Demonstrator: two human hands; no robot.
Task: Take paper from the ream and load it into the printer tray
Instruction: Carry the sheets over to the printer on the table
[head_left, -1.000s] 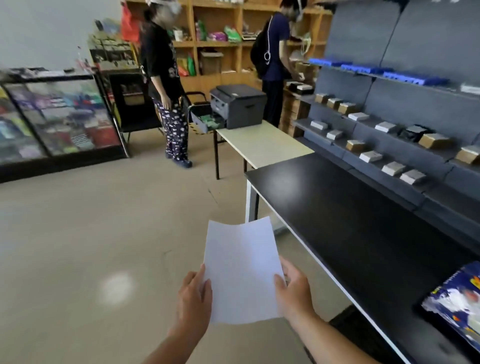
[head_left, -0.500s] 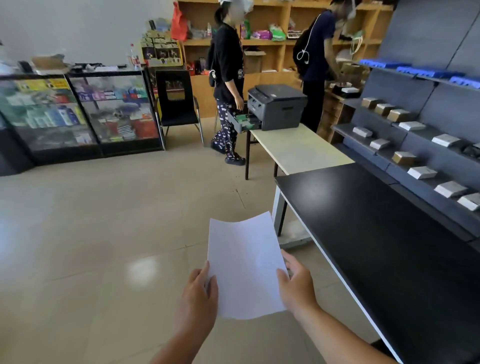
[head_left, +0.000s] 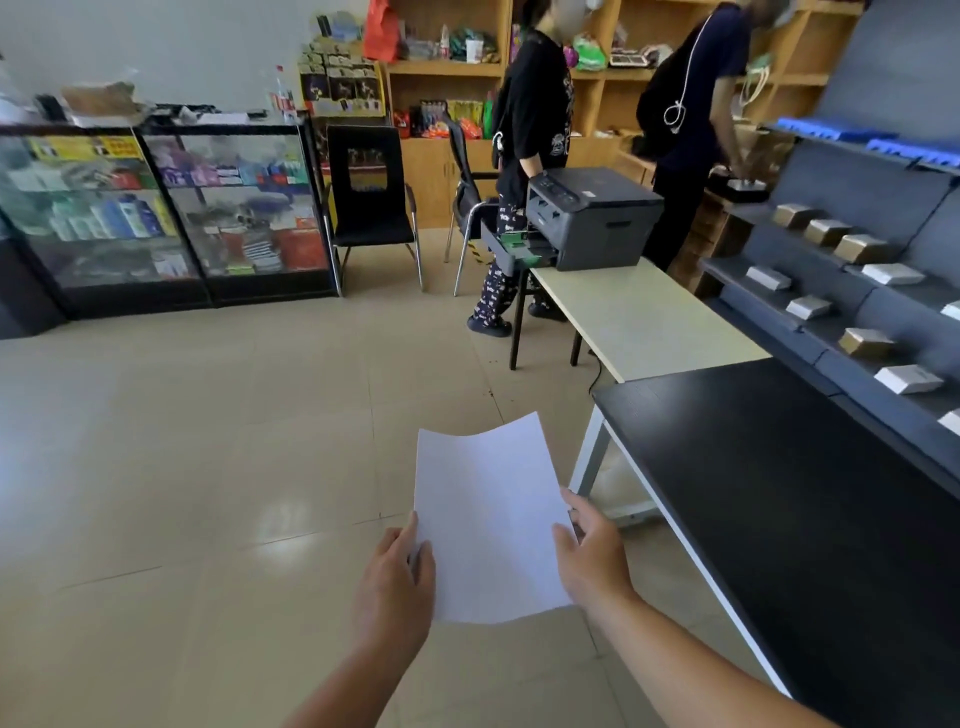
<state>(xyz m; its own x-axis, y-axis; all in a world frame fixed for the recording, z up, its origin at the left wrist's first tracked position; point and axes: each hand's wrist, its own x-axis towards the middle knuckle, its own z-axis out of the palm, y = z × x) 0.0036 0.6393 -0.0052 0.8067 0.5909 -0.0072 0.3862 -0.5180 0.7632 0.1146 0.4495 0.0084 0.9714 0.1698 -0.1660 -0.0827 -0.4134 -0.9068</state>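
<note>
Both hands grip one white paper (head_left: 491, 519) out in front, above the tiled floor (head_left: 208, 441). Left hand (head_left: 397, 582) pinches the left edge low down, thumb on top, fingers under. Right hand (head_left: 589, 556) grips the right edge the same way, thumb on the upper face. Neither hand is free. The sheet is tilted up away from the camera; its far edge is wavy, with the far right corner highest. It touches nothing but the hands.

Printer (head_left: 595, 215) sits well ahead on the far end of a beige table (head_left: 639, 317). Its tray (head_left: 511, 249) is pulled out toward the left, overhanging the table edge. Green parts show inside; I can't tell whether any paper is in it.

A black table (head_left: 779, 493) butts against the near end of the beige one and runs along the right of the sheet, close but apart from it. Dark wall shelves (head_left: 857, 291) with small boxes run behind both tables.

A person in black top and patterned trousers (head_left: 524, 156) stands just beyond the tray. Another person in dark blue (head_left: 691, 119) stands behind the printer, bent toward the shelves. Two black chairs (head_left: 371, 197) and a glass case (head_left: 161, 208) are off to the left.
</note>
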